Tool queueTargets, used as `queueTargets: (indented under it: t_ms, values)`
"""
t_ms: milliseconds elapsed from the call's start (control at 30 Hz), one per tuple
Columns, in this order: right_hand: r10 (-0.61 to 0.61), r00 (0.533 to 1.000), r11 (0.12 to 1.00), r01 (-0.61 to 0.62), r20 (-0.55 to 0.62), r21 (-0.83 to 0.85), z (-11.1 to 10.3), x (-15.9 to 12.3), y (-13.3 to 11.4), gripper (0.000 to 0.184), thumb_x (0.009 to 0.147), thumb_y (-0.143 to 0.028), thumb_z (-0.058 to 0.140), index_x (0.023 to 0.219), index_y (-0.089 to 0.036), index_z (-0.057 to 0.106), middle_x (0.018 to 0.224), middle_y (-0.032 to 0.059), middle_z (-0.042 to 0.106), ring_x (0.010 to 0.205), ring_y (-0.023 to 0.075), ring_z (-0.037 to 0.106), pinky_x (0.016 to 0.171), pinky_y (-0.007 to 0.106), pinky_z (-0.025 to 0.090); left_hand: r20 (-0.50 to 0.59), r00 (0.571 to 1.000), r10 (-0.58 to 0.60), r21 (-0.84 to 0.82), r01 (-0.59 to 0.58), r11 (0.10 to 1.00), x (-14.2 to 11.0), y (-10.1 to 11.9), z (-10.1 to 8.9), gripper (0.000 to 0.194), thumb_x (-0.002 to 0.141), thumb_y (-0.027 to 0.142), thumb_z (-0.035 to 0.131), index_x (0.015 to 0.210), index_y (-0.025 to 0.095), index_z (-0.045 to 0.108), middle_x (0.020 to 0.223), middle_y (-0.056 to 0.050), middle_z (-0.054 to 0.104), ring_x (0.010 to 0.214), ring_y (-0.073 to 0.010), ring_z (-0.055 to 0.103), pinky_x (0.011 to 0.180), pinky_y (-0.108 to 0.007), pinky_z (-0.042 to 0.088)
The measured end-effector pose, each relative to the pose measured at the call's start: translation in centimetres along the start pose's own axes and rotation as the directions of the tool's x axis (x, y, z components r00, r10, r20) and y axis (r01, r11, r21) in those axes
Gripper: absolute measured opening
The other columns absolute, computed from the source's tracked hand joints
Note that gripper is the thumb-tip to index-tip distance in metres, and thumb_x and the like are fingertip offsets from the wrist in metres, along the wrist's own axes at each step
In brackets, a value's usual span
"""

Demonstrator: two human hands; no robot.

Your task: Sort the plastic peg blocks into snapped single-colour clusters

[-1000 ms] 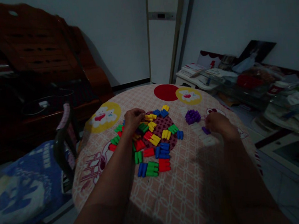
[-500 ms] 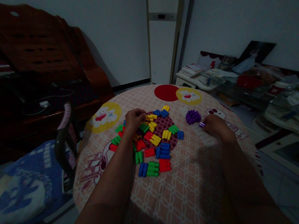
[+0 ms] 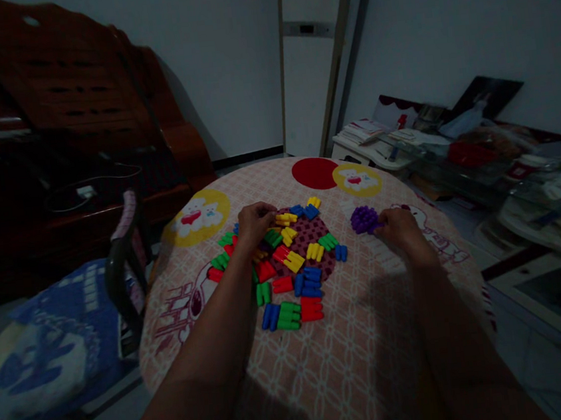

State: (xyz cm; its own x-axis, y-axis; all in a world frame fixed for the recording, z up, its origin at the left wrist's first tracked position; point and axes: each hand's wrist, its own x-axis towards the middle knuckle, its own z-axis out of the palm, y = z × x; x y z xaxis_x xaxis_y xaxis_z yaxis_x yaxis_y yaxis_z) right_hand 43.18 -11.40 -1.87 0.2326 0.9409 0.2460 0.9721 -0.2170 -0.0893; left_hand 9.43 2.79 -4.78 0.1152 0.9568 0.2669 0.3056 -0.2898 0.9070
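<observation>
My right hand (image 3: 399, 229) is closed on a purple bullet-shaped building block (image 3: 377, 228), right beside a cluster of purple blocks (image 3: 363, 219) on the table. Whether the held block touches the cluster is hard to tell. Over the far left part of the coloured pile, my left hand (image 3: 256, 223) has its fingers bent together. What they hold, if anything, is hidden. Near those fingertips lies a yellow block (image 3: 286, 219). Around and below it are a green block (image 3: 273, 239), a joined red and yellow piece (image 3: 289, 258) and several blue, green and red blocks.
A patterned cloth covers the round table (image 3: 354, 342). At the left stands a chair (image 3: 127, 273) with a blue cushion, behind it a wooden sofa (image 3: 99, 109). A cluttered glass-topped side table (image 3: 436, 167) is at the right, and a tall white cabinet unit (image 3: 311, 80) stands at the back.
My right hand has moved slightly left, bringing the purple block up to the purple cluster. My left hand stays over the pile. The view has shifted a little.
</observation>
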Motion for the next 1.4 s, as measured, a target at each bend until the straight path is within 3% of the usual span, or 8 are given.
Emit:
queueTargets:
  t_ms: [333,533,667,733,833,967,1200,1400]
  values:
    - [0.002,1.0,1.0,-0.002,-0.01,0.005,0.6,0.1,-1.2,0.017,0.08,-0.016,0.067,0.096,-0.011,0.074,0.092,0.0133,0.075,0.088,0.0239,0.067,0.075,0.03,0.041,-0.007,1.0,-0.005,-0.023,0.005,1.0,-0.1,0.1,0.0,0.015,0.066,0.022,0.065,0.077,0.016,0.074,0.058,0.001,0.068,0.056,-0.0143,0.064,0.058,-0.022,0.049]
    - [0.029,0.998,1.0,-0.029,-0.053,-0.001,-0.8,0.0,-2.0,0.021,0.079,-0.016,0.07,0.098,-0.009,0.073,0.091,0.016,0.075,0.088,0.0267,0.068,0.075,0.032,0.043,0.007,0.998,-0.061,-0.187,0.061,0.98,-0.2,0.5,-0.4,0.017,0.064,0.023,0.068,0.078,0.014,0.071,0.059,0.0,0.068,0.052,-0.0141,0.062,0.057,-0.025,0.051]
    - [-0.11,0.993,0.965,0.115,-0.035,0.236,-2.3,-0.9,-5.5,0.012,0.082,-0.017,0.066,0.087,-0.012,0.075,0.085,0.0115,0.075,0.08,0.0217,0.067,0.073,0.03,0.043,-0.041,0.996,-0.084,-0.208,0.074,0.975,0.0,0.3,-0.8,0.016,0.064,0.023,0.07,0.077,0.015,0.072,0.06,0.0,0.068,0.052,-0.0128,0.061,0.057,-0.024,0.05]
    - [-0.273,0.961,0.888,0.237,0.037,0.395,-2.5,-1.9,-8.0,0.013,0.083,-0.017,0.062,0.084,-0.015,0.075,0.08,0.0071,0.074,0.075,0.0183,0.066,0.071,0.028,0.042,-0.055,0.995,-0.085,-0.205,0.072,0.976,0.1,0.1,-0.8,0.015,0.064,0.022,0.07,0.076,0.015,0.072,0.061,0.0,0.068,0.052,-0.0121,0.061,0.056,-0.023,0.049]
    - [-0.526,0.829,0.778,0.381,0.187,0.499,-1.9,-3.5,-11.2,0.015,0.085,-0.019,0.061,0.082,-0.017,0.075,0.077,0.0033,0.073,0.072,0.0161,0.064,0.067,0.026,0.039,-0.044,0.996,-0.081,-0.214,0.07,0.974,0.1,-0.2,-0.8,0.012,0.065,0.019,0.069,0.075,0.014,0.072,0.059,0.001,0.067,0.051,-0.0118,0.06,0.055,-0.023,0.049]
    - [-0.644,0.717,0.745,0.507,0.267,0.433,-0.5,-4.8,-13.0,0.011,0.086,-0.019,0.064,0.091,-0.017,0.073,0.09,0.0057,0.073,0.083,0.0172,0.062,0.07,0.027,0.036,-0.028,0.996,-0.081,-0.244,0.072,0.967,0.1,-0.2,-0.6,0.008,0.066,0.015,0.069,0.074,0.015,0.071,0.056,0.002,0.065,0.049,-0.0117,0.06,0.055,-0.023,0.05]
    - [-0.62,0.722,0.782,0.537,0.307,0.316,0.3,-5.2,-14.0,0.016,0.087,-0.013,0.064,0.102,-0.015,0.069,0.1,0.0094,0.07,0.091,0.0188,0.061,0.074,0.029,0.035,-0.029,0.995,-0.099,-0.235,0.089,0.968,0.1,-0.1,-0.6,0.011,0.064,0.019,0.07,0.075,0.015,0.071,0.057,0.002,0.066,0.051,-0.0129,0.062,0.056,-0.024,0.051]
    - [-0.572,0.791,0.809,0.499,0.217,0.311,1.0,-5.2,-14.1,0.013,0.091,-0.014,0.057,0.092,-0.018,0.07,0.09,0.0076,0.07,0.083,0.0192,0.061,0.072,0.029,0.038,-0.031,0.994,-0.104,-0.21,0.095,0.973,0.0,-0.1,-0.7,0.015,0.063,0.022,0.07,0.076,0.015,0.071,0.058,0.001,0.067,0.054,-0.0142,0.063,0.057,-0.025,0.051]
